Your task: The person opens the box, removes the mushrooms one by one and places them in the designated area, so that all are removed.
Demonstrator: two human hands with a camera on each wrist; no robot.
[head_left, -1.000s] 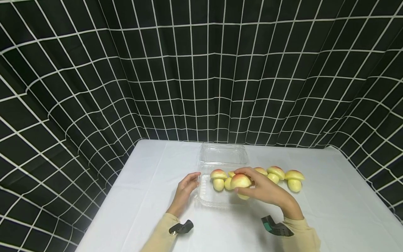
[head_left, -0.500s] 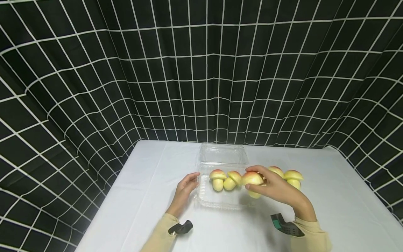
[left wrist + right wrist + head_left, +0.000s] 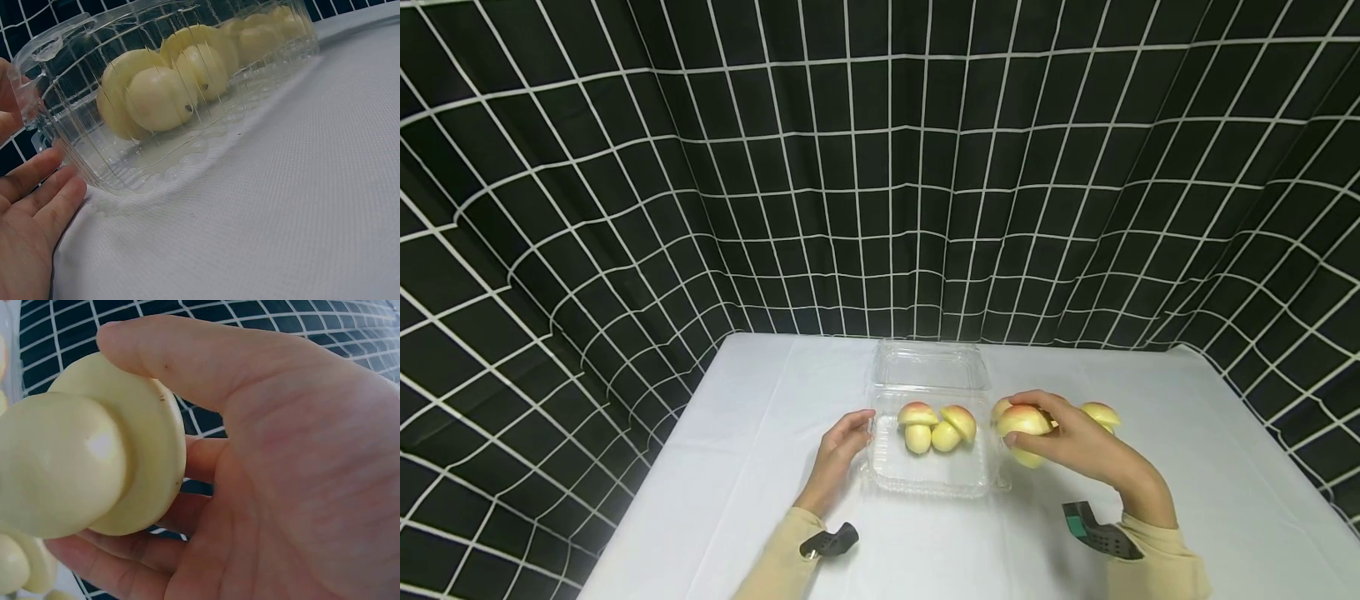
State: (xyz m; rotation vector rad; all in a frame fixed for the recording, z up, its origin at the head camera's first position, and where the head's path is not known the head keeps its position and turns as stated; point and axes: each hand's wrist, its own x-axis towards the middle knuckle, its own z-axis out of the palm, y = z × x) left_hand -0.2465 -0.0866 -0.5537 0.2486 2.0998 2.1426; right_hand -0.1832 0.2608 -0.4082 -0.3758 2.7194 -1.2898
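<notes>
My right hand (image 3: 1067,437) grips a yellow toy mushroom (image 3: 1024,421) by its red-tinted cap, just right of a clear plastic clamshell box (image 3: 925,485). In the right wrist view, the thumb and fingers curl round the edge of the cap, and the mushroom's (image 3: 59,465) rounded stem points away from the palm. My left hand (image 3: 838,454) rests its extended fingers against the box's left side, as the left wrist view also shows. Inside the box, a mushroom (image 3: 917,429) stands upright beside another mushroom (image 3: 953,429) that leans right.
More mushrooms sit right of the box, partly hidden behind my right hand; one mushroom (image 3: 1101,414) shows beyond it. The box's lid (image 3: 931,367) lies folded back on the white table (image 3: 775,392). Behind hangs a black curtain (image 3: 820,200) with white grid lines.
My right hand has moved right with the mushroom, from over the box to beyond its right side. Both mushrooms in the box now show fully. My left hand stays put.
</notes>
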